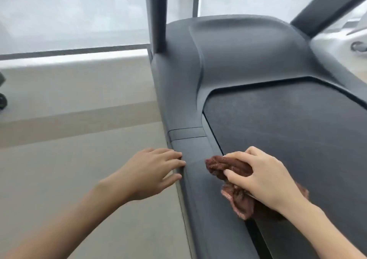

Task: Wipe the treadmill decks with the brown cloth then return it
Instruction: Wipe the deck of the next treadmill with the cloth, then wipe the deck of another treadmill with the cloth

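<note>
Cloth: bunched brown terry cloth (236,181) lies on the dark grey moulded treadmill side rail (200,179), at the edge of the black textured running belt (288,135).
Right hand: right hand (264,177) has its fingers curled over the cloth, gripping it against the rail; likely for pressure while wiping.
Left hand: left hand (151,171) is flat with relaxed fingers, holding nothing, fingertips on the rail's outer edge; probably bracing.
Containers: none seen.
Stage: 1 deck in view, wiping under way; return not yet done.
</note>
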The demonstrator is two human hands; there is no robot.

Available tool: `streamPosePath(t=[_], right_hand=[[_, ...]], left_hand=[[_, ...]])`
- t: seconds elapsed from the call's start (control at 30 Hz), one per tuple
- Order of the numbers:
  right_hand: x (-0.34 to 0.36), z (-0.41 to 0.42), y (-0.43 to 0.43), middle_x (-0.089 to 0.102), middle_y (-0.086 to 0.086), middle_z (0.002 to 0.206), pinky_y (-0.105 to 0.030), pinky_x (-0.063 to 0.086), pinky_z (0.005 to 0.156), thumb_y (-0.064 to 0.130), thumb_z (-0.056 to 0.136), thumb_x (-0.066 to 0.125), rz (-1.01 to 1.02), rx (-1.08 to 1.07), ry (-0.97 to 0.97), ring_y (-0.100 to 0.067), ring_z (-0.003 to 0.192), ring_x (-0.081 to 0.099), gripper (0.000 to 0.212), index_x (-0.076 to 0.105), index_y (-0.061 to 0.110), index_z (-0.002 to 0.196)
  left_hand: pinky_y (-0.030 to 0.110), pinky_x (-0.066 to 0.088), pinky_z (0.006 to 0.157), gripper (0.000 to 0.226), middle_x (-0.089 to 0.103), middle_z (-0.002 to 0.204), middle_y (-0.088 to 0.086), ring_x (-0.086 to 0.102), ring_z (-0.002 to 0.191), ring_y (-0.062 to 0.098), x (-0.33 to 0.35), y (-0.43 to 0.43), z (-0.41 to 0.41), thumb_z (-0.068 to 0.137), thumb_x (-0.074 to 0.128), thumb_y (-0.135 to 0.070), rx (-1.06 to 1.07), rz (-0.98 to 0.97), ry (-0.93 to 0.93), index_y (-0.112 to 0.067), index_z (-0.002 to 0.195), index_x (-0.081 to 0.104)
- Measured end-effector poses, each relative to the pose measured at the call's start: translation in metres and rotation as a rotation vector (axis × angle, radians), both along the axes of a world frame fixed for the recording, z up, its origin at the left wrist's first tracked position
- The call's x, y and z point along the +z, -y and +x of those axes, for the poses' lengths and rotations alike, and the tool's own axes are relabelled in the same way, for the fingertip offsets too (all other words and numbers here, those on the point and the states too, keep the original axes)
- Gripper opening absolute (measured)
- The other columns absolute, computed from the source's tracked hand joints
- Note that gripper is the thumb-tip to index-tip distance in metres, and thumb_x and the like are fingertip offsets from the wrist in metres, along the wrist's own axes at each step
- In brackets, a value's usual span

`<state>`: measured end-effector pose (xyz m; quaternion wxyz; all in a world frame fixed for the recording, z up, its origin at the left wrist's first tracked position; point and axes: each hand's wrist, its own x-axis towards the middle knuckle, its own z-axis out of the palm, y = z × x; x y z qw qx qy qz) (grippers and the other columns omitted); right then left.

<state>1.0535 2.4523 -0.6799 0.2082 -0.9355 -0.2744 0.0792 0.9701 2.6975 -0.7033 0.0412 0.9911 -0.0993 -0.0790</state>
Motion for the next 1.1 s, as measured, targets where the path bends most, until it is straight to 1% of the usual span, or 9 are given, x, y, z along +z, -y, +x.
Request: streamPosePath(t=[0.07, 0.27, 0.43, 0.6, 0.7, 0.83, 0.93, 1.0, 1.1], right_hand=[[0.016, -0.001, -0.026, 0.051, 0.012, 0.083, -0.026, 0.037, 0.075, 0.059, 0.071, 0.051, 0.009, 0.094, 0.041, -0.007, 0.078, 0.054, 0.034, 0.060, 0.055, 0.104], [0.051, -0.012, -0.095, 0.050, 0.010, 0.082, -0.032, 0.042, 0.075, 0.059, 0.072, 0.047, 0.026, 0.351, 0.208, -0.014, 0.072, 0.052, 0.038, 0.063, 0.049, 0.106], [0.050, -0.031, -0.136, 0.053, 0.006, 0.077, -0.032, 0.037, 0.064, 0.050, 0.071, 0.059, 0.162, 0.367, 0.288, -0.016, 0.059, 0.042, 0.027, 0.068, 0.044, 0.096], [0.037, -0.063, -0.195, 0.052, 0.006, 0.077, -0.034, 0.040, 0.065, 0.047, 0.072, 0.064, 0.170, 0.444, 0.244, -0.016, 0.059, 0.040, 0.025, 0.068, 0.042, 0.097], [0.036, -0.089, -0.242, 0.051, 0.007, 0.079, -0.031, 0.034, 0.068, 0.049, 0.073, 0.064, 0.149, 0.512, 0.239, -0.018, 0.064, 0.044, 0.027, 0.067, 0.043, 0.100], [0.045, -0.128, -0.304, 0.051, 0.008, 0.083, -0.032, 0.034, 0.070, 0.055, 0.073, 0.054, 0.139, 0.595, 0.229, -0.012, 0.065, 0.039, 0.034, 0.065, 0.044, 0.103], [0.056, -0.160, -0.350, 0.051, 0.009, 0.087, -0.030, 0.031, 0.073, 0.057, 0.074, 0.050, 0.115, 0.698, 0.223, -0.011, 0.070, 0.041, 0.037, 0.063, 0.046, 0.106], [0.064, -0.177, -0.377, 0.051, 0.011, 0.087, -0.028, 0.030, 0.074, 0.057, 0.074, 0.051, 0.138, 0.745, 0.217, -0.008, 0.072, 0.042, 0.035, 0.062, 0.048, 0.106], [0.075, -0.195, -0.411, 0.050, 0.014, 0.087, -0.027, 0.029, 0.073, 0.059, 0.072, 0.050, 0.185, 0.788, 0.210, 0.002, 0.068, 0.043, 0.035, 0.062, 0.050, 0.105]], left_hand=[[0.024, 0.026, 0.106, 0.044, 0.039, 0.142, -0.019, 0.031, 0.132, 0.003, 0.014, -0.013, -0.011, 0.097, 0.025, -0.051, 0.065, 0.034, 0.005, -0.039, 0.138, 0.036], [0.029, 0.035, 0.101, 0.047, 0.050, 0.134, -0.014, 0.044, 0.124, 0.009, 0.051, -0.051, -0.056, 0.094, 0.024, -0.053, 0.315, 0.154, 0.176, -0.034, 0.134, 0.043], [0.033, 0.036, 0.101, 0.047, 0.059, 0.126, -0.005, 0.052, 0.118, 0.018, 0.061, -0.082, -0.093, 0.092, 0.035, -0.051, 0.511, 0.191, 0.271, -0.027, 0.128, 0.054], [0.039, 0.038, 0.104, 0.054, 0.059, 0.129, -0.001, 0.052, 0.121, 0.020, 0.056, -0.119, -0.136, 0.089, 0.028, -0.052, 0.616, 0.212, 0.269, -0.025, 0.126, 0.056], [0.039, 0.040, 0.103, 0.055, 0.060, 0.128, -0.001, 0.054, 0.119, 0.020, 0.053, -0.151, -0.173, 0.088, 0.026, -0.052, 0.696, 0.212, 0.262, -0.026, 0.126, 0.057], [0.038, 0.026, 0.111, 0.056, 0.049, 0.139, -0.003, 0.042, 0.130, 0.017, 0.049, -0.198, -0.230, 0.092, 0.023, -0.055, 0.794, 0.229, 0.204, -0.029, 0.136, 0.044], [0.042, 0.036, 0.106, 0.052, 0.059, 0.128, 0.000, 0.052, 0.121, 0.019, 0.053, -0.230, -0.276, 0.090, 0.033, -0.052, 0.853, 0.252, 0.242, -0.024, 0.128, 0.056], [0.043, 0.043, 0.100, 0.053, 0.065, 0.118, 0.000, 0.059, 0.112, 0.018, 0.055, -0.248, -0.303, 0.088, 0.032, -0.050, 0.889, 0.268, 0.267, -0.023, 0.120, 0.062], [0.041, 0.045, 0.097, 0.053, 0.067, 0.113, -0.002, 0.061, 0.107, 0.018, 0.057, -0.273, -0.336, 0.087, 0.030, -0.050, 0.941, 0.268, 0.277, -0.023, 0.118, 0.064]])
